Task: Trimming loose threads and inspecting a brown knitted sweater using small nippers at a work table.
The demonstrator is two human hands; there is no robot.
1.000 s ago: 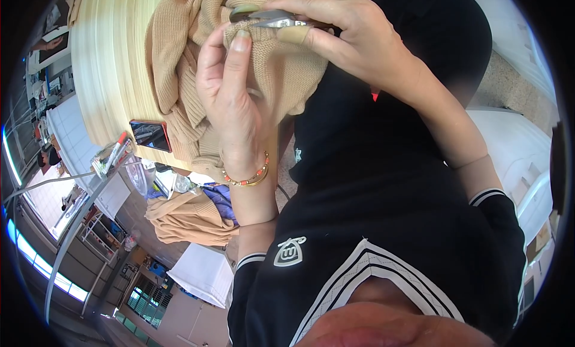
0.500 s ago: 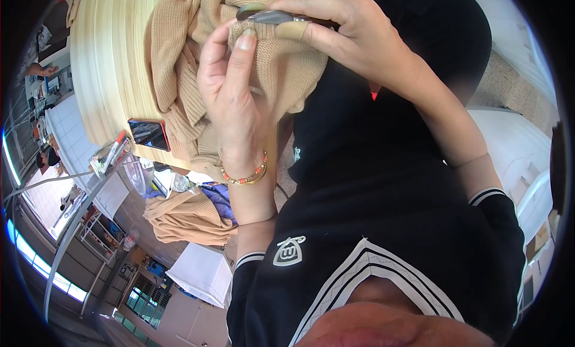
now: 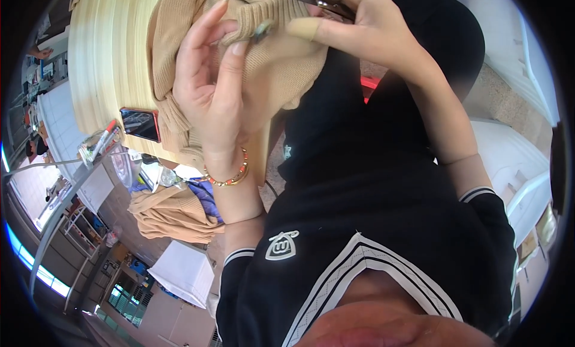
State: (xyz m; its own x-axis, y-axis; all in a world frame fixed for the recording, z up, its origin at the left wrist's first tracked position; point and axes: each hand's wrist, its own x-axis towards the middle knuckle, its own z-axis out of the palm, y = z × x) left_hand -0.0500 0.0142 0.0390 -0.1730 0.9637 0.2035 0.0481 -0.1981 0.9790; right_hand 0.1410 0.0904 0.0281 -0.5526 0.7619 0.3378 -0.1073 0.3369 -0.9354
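A beige knitted garment [image 3: 278, 65] lies bunched over the table edge and hangs toward my lap. My left hand [image 3: 209, 86], with an orange-and-gold bracelet at the wrist, pinches a ribbed edge of it between thumb and fingers. A small greenish item [image 3: 262, 29] shows blurred at that edge; its kind I cannot make out. Dark scissors [image 3: 332, 5] sit in my right hand [image 3: 374, 26], their blades pointing left above the knit, apart from the pinched edge. A tan finger cover [image 3: 304, 28] wraps my right thumb.
The pale wooden table [image 3: 108, 59] carries a phone [image 3: 141, 125] in a red-edged case. Pens [image 3: 102, 137] stand at its near corner. More beige knitwear [image 3: 173, 212] is piled lower left, beside a white box-like bin [image 3: 182, 272]. White plastic chairs [image 3: 500, 161] stand at right.
My right hand has drawn the scissors right and up, off the knit edge. My left hand has shifted left, still pinching the garment, its fingers more spread.
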